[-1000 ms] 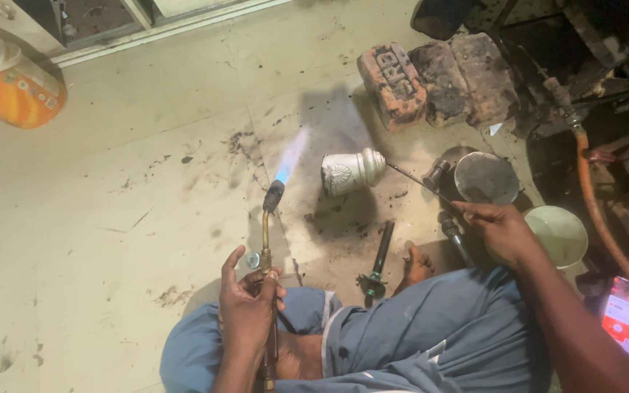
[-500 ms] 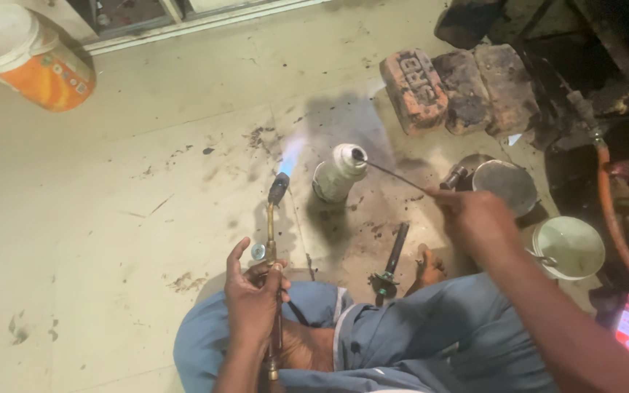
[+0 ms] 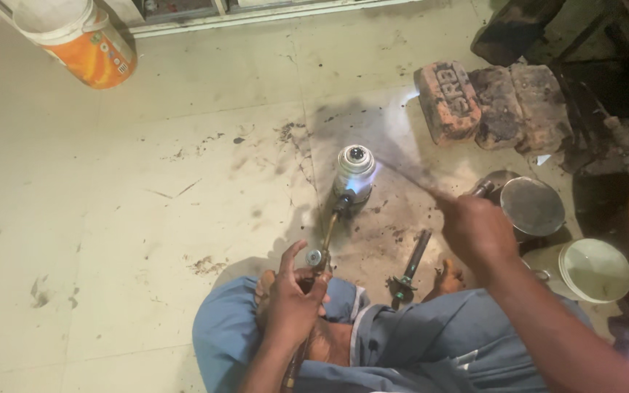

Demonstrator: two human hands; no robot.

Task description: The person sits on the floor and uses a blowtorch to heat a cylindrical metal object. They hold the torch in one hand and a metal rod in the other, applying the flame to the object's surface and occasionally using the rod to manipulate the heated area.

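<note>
Two hands busy: my left hand (image 3: 293,295) grips torch (image 3: 327,240), flame on white cylinder (image 3: 354,169) standing on floor (image 3: 111,218). Right hand (image 3: 478,229) pinches thin rod (image 3: 409,177), blurred. Keep flame steady on joint, feed rod slowly, knees back.

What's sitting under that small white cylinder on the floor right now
The white cylinder stands upright on the stained floor tile, the torch tip flaming at its base. Its footprint hides the floor directly beneath it, and glare blurs the base.
</note>
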